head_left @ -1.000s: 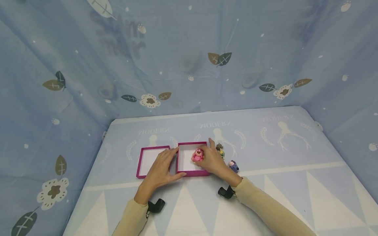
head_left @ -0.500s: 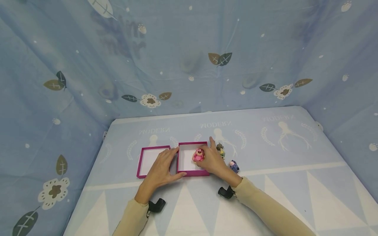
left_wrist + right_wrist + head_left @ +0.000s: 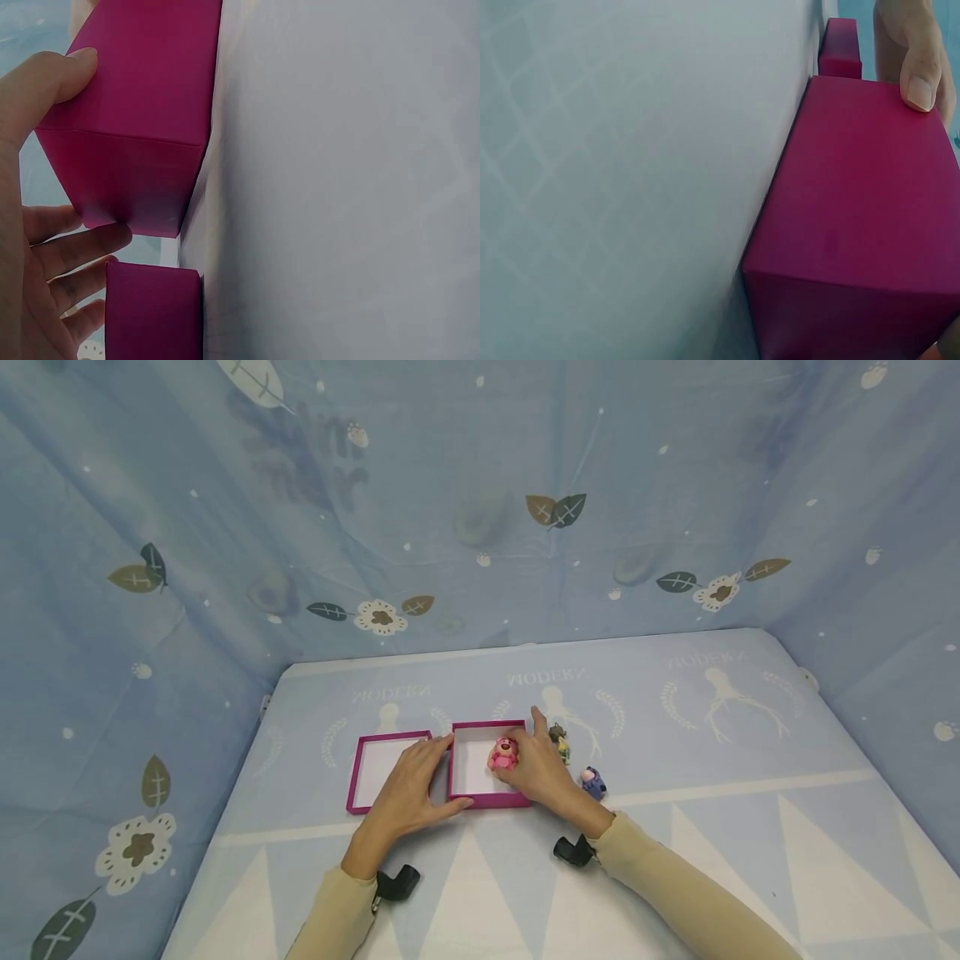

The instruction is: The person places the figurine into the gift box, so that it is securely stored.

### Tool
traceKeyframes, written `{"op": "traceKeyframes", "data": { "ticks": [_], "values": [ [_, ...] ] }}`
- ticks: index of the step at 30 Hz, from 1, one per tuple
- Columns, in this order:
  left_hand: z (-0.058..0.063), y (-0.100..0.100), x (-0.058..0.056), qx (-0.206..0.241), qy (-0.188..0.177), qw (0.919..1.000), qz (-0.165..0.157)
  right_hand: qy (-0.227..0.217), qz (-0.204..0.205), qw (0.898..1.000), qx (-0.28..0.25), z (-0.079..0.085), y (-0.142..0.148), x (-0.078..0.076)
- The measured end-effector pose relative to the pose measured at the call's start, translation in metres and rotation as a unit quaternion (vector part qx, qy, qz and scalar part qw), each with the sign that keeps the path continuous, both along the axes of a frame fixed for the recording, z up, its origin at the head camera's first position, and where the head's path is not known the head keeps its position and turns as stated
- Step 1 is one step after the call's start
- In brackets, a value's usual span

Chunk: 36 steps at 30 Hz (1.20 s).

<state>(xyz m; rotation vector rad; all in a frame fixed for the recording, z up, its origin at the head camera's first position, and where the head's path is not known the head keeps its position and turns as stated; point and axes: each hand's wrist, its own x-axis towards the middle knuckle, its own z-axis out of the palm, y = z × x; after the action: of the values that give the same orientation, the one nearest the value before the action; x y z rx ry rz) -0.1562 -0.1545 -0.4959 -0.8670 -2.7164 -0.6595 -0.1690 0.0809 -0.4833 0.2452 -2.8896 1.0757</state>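
Observation:
My right hand (image 3: 546,774) reaches over the right wall of a magenta box (image 3: 491,801) with a white inside, pinching a pink bear figurine (image 3: 503,755) within it. How far the figurine is from the box floor I cannot tell. My left hand (image 3: 408,789) holds the box's near left corner. Its thumb (image 3: 75,73) lies on the near wall and its fingers touch the left wall, as the left wrist view shows. In the right wrist view the box (image 3: 855,180) hides nearly all of the right hand.
Left of the box lies a shallower magenta tray or lid (image 3: 378,768), partly behind the left hand. To the right are a small blue figurine (image 3: 593,783) and a yellow-green one with a grey top (image 3: 561,745). Patterned cloth covers the table (image 3: 712,827); a blue curtain (image 3: 480,527) hangs behind.

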Motion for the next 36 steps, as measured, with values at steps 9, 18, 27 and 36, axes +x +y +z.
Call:
{"op": "traceKeyframes", "data": {
  "ticks": [9,18,27,36],
  "values": [
    [-0.0006,-0.0009,-0.0004,-0.001,0.006,1.0000,-0.002,0.009,0.001,1.000,0.005,-0.0007,-0.0002,-0.0002],
    [-0.0005,-0.0015,0.0005,-0.004,-0.002,1.0000,0.002,0.006,0.009,1.000,0.013,0.0003,-0.0005,-0.0012],
    [0.0000,-0.0018,0.0007,-0.005,-0.009,0.9999,0.003,-0.003,0.012,1.000,0.008,0.0009,0.0006,-0.0017],
    [-0.0005,-0.0027,0.0001,-0.001,-0.005,1.0000,0.000,0.010,0.025,1.000,-0.006,-0.0001,0.0023,-0.0015]
  ]
}}
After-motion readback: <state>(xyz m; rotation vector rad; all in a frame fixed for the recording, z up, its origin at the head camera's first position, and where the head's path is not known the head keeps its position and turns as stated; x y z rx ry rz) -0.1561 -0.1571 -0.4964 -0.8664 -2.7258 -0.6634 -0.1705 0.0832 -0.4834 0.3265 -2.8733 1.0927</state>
